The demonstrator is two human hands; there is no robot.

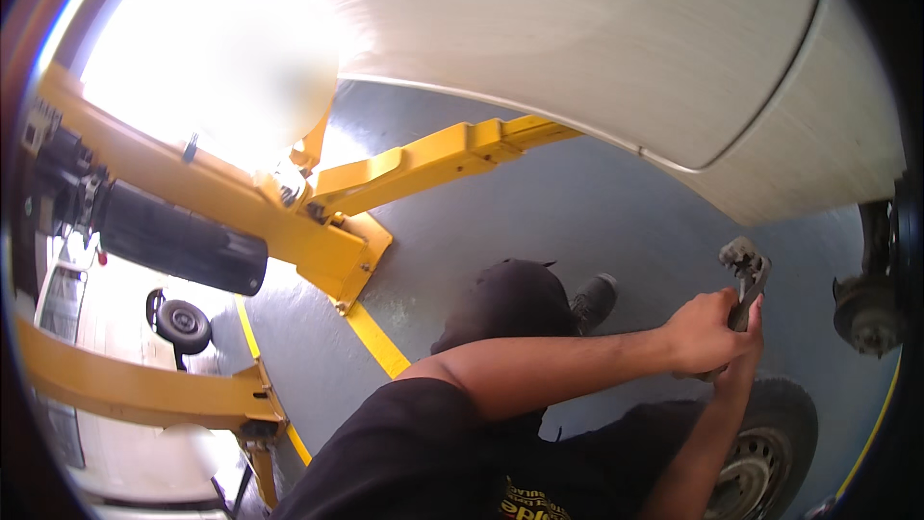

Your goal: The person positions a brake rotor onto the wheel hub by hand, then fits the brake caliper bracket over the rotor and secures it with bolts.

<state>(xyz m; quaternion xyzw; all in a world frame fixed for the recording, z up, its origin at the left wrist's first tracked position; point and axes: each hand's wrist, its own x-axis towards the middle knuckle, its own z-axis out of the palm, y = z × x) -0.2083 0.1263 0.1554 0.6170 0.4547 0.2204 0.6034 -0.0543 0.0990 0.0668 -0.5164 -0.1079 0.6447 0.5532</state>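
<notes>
A grimy grey metal piece (746,260) with a rounded, forked-looking head sticks up out of my two hands; its lower part is covered by my fingers, and its exact kind does not show. My left hand (705,332) comes across from the left, closed around it. Just below and to the right, my right hand (739,361) is wrapped about the same piece, partly hidden behind the left. Beyond them at the right hangs a bare wheel hub (871,318) with its brake parts. A wheel (760,457) with a dark tyre lies under my right forearm.
A white vehicle body (616,39) hangs overhead above a yellow lift arm (433,159). The yellow lift post (318,255) with a black motor cylinder (183,236) is at left. Behind it are another lift post (154,380) and a pale vehicle with a wheel (183,325).
</notes>
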